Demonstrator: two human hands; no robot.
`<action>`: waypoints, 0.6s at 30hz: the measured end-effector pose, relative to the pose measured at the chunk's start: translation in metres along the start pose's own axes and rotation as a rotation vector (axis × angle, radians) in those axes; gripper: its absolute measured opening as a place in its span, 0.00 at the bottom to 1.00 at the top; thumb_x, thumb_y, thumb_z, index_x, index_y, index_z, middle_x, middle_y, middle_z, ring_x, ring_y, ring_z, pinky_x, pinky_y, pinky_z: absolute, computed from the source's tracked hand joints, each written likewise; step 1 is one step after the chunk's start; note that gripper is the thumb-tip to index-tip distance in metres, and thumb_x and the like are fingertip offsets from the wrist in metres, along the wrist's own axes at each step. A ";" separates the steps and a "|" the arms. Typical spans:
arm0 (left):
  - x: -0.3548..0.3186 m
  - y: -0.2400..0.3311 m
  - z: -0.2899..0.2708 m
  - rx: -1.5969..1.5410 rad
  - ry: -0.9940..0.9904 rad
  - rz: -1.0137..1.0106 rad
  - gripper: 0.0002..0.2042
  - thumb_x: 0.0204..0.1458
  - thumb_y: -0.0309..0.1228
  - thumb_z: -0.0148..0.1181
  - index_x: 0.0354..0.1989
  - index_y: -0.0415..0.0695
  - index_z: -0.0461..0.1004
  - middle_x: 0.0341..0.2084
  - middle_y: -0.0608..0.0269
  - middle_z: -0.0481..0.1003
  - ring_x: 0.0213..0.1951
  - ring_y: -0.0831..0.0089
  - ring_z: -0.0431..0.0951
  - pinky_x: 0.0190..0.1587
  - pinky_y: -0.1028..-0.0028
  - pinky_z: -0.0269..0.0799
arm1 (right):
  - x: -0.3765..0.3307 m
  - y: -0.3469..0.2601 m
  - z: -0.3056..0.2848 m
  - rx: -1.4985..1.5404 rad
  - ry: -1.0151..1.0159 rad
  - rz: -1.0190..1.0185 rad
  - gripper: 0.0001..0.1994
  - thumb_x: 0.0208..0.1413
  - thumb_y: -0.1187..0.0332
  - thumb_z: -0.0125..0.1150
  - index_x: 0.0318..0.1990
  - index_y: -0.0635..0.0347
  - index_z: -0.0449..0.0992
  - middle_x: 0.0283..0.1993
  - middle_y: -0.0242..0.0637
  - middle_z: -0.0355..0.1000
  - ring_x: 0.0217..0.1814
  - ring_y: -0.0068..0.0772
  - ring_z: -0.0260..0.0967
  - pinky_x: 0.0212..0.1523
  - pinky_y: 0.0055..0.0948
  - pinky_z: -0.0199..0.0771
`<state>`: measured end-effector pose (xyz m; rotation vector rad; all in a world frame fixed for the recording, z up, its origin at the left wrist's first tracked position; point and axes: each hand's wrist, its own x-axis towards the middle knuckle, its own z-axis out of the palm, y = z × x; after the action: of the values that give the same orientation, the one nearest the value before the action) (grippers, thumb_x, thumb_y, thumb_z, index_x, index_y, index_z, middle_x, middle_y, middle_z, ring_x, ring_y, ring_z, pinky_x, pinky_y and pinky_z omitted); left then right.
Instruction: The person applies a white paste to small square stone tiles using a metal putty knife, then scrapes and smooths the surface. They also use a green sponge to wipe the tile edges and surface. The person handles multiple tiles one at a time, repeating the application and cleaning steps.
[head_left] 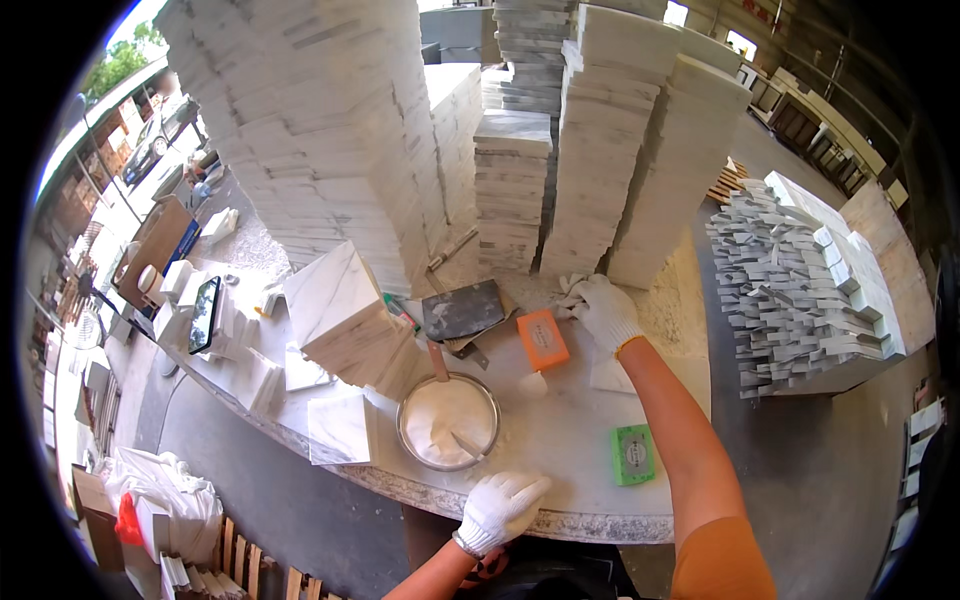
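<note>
My right hand (605, 308) grips a far marble piece (573, 287); left hand (500, 508) rests released near the paste bowl (448, 420). I should lift slowly, squarely.

On our worktable (560, 450) the bowl (448, 420) sits before the trowel (462, 311), a block (543, 340) to its right — another block (633, 455) nearer the right edge. Slab stacks (600, 140) stand behind; the phone (204, 314) lies far left.

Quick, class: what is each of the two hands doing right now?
Left hand: gloved, fingers loosely curled, holding nothing, resting at the worktable edge.
Right hand: gloved, reaching to small white pieces; grip cannot be told.
</note>
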<state>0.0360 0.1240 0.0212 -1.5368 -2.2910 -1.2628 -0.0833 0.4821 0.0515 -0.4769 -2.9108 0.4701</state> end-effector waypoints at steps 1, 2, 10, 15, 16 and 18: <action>-0.004 -0.002 0.001 -0.005 -0.017 -0.012 0.13 0.45 0.27 0.68 0.42 0.49 0.81 0.36 0.62 0.81 0.37 0.58 0.80 0.38 0.60 0.76 | 0.000 -0.001 -0.001 0.055 -0.011 0.025 0.10 0.55 0.64 0.61 0.43 0.51 0.81 0.50 0.41 0.75 0.54 0.47 0.75 0.54 0.44 0.76; -0.007 -0.003 0.001 -0.012 -0.036 -0.023 0.13 0.45 0.27 0.68 0.42 0.49 0.81 0.36 0.62 0.81 0.37 0.58 0.80 0.38 0.60 0.76 | 0.000 -0.003 -0.002 0.109 -0.022 0.053 0.08 0.56 0.65 0.60 0.40 0.52 0.81 0.49 0.40 0.75 0.54 0.47 0.75 0.54 0.44 0.75; -0.006 -0.001 -0.002 -0.026 -0.004 -0.006 0.15 0.46 0.27 0.66 0.45 0.49 0.80 0.37 0.62 0.81 0.38 0.57 0.80 0.39 0.59 0.75 | -0.028 -0.041 -0.027 0.323 -0.122 0.082 0.19 0.54 0.55 0.64 0.50 0.52 0.78 0.60 0.40 0.74 0.62 0.41 0.72 0.58 0.39 0.72; -0.008 -0.003 0.001 -0.040 -0.028 -0.010 0.19 0.47 0.27 0.63 0.50 0.49 0.78 0.41 0.62 0.80 0.40 0.57 0.79 0.42 0.59 0.75 | -0.046 -0.076 0.008 -0.053 0.056 -0.118 0.32 0.48 0.49 0.70 0.59 0.52 0.75 0.56 0.41 0.75 0.56 0.41 0.73 0.53 0.39 0.73; -0.009 -0.004 0.000 -0.036 -0.025 -0.010 0.19 0.47 0.27 0.63 0.50 0.49 0.78 0.41 0.61 0.80 0.40 0.57 0.79 0.42 0.59 0.75 | -0.041 -0.081 0.006 0.075 -0.027 -0.082 0.31 0.47 0.51 0.71 0.58 0.53 0.76 0.53 0.41 0.76 0.53 0.41 0.73 0.52 0.39 0.73; -0.010 -0.004 0.000 -0.029 -0.018 -0.012 0.19 0.47 0.27 0.63 0.50 0.49 0.78 0.41 0.61 0.79 0.40 0.57 0.79 0.42 0.60 0.75 | -0.024 -0.091 0.000 0.328 -0.199 -0.009 0.29 0.46 0.55 0.72 0.56 0.54 0.77 0.48 0.42 0.77 0.48 0.43 0.73 0.50 0.38 0.74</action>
<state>0.0378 0.1165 0.0136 -1.5528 -2.3063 -1.2955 -0.0865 0.3919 0.0794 -0.3869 -2.9301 1.0253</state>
